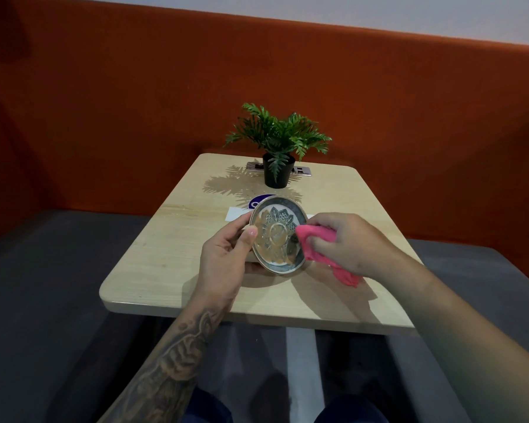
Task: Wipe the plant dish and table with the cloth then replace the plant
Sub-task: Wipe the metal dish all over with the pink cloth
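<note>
pale wooden table (171, 261) | green leafy plant in black pot (277, 141) upright at its far end | round embossed metal dish (277, 233) tilted, rim gripped by my left hand (226, 254) | pink cloth (315, 239) bunched in my right hand (345, 242), touching dish's right edge

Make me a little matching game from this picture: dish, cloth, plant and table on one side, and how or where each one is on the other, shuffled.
Things:
1. plant dish
2. cloth
3. plant
4. table

Descriptions:
A. pink, bunched in the right hand
B. pale wood
C. green, in a black pot at the far end
D. held tilted, gripped by the left hand

Pairs: 1-D, 2-A, 3-C, 4-B
</note>
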